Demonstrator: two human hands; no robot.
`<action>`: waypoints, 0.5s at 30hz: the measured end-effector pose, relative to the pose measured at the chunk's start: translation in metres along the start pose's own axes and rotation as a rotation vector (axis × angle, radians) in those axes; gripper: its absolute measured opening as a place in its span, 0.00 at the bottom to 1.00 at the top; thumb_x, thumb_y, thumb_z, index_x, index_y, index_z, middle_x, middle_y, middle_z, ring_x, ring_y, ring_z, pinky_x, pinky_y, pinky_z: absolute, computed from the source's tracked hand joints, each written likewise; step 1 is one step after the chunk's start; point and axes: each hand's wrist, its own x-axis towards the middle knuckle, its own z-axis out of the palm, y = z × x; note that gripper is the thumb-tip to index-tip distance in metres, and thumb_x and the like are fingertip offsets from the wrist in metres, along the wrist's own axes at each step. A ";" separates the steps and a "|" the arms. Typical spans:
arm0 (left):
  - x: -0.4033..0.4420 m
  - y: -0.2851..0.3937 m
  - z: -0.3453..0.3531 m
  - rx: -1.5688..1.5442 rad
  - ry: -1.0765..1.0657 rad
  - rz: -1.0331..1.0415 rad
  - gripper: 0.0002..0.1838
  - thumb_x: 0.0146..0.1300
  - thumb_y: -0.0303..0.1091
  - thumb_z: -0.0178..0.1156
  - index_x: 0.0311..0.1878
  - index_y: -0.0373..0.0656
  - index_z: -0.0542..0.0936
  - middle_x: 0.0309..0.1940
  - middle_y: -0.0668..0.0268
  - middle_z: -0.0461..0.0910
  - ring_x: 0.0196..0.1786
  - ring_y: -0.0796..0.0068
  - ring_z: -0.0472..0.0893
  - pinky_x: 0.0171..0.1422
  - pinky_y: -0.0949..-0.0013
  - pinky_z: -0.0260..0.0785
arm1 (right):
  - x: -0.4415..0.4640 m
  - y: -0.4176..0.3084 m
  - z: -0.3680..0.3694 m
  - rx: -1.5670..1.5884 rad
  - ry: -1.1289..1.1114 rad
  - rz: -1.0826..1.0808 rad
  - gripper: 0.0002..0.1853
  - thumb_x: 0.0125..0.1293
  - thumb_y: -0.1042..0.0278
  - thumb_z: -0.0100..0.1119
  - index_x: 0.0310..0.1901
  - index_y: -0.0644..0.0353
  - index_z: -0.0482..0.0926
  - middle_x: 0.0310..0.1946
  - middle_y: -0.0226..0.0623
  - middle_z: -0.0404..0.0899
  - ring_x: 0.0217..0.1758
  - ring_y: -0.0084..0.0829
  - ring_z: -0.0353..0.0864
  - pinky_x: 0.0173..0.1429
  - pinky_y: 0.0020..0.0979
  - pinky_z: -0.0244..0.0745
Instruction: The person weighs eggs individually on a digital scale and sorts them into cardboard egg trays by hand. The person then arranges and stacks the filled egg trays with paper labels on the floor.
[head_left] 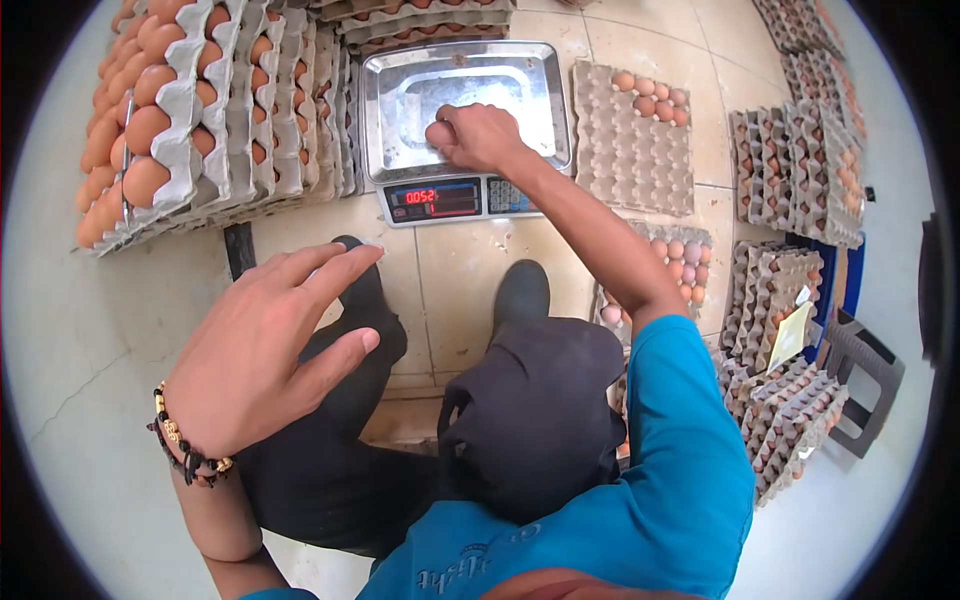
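Note:
My right hand (485, 138) is closed around a brown egg (437, 135) over the metal pan (405, 75) of a digital scale. Red digits reading about 0.052 glow on the scale's display (433, 200). Beside the pan on the right lies a grey egg tray (630, 150) with several eggs at its far right corner. My left hand (280, 330) is raised above my leg, fingers stretched out, holding nothing. Left of the scale, closest to that hand, stands a tall stack of filled egg trays (235, 110).
Another tray of eggs (688, 262) sits partly hidden under my right forearm. Several stacks of filled trays (795, 170) line the right side, one with a yellowish paper (790, 335). A dark grey plastic frame (870, 385) stands near them. More trays (425, 22) lie behind the scale.

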 end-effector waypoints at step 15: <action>-0.003 0.008 -0.001 -0.026 -0.018 0.027 0.30 0.67 0.32 0.64 0.72 0.38 0.71 0.67 0.52 0.76 0.70 0.51 0.74 0.75 0.59 0.62 | -0.046 0.058 0.046 0.121 0.534 0.379 0.24 0.57 0.52 0.67 0.52 0.55 0.87 0.37 0.46 0.88 0.44 0.49 0.88 0.48 0.45 0.82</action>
